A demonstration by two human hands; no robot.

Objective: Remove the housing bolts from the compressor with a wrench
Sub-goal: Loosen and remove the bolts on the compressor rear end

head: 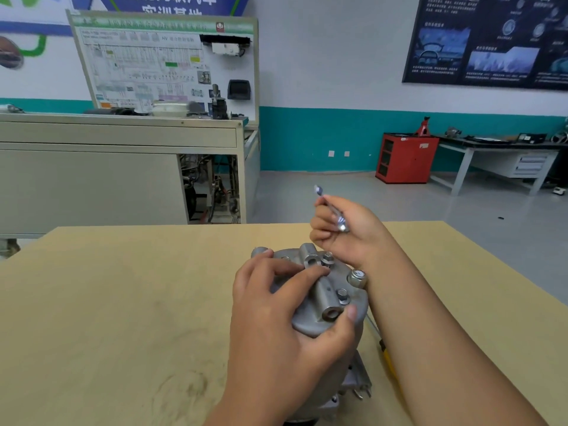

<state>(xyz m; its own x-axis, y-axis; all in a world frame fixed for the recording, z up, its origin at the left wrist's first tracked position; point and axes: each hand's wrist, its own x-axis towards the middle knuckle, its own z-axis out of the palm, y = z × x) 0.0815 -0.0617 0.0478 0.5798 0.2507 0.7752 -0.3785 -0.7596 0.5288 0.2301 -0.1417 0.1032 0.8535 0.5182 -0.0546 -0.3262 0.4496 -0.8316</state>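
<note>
A grey metal compressor [319,302] stands upright on the wooden table [123,302]. My left hand [276,318] grips its top housing, fingers spread over the cap and thumb near a port. Bolt heads [356,276] stick up on the cap, one at the right rim and two smaller ones near the middle. My right hand [344,229] is raised just above and behind the compressor and pinches a long thin bolt [330,209], which points up and to the left. No wrench is in either hand.
A yellow-handled tool [388,361] lies on the table under my right forearm, mostly hidden. Behind the table stand a grey training bench [123,167] with a wiring board, a red cabinet [405,158] and a workbench [498,149] at the far right.
</note>
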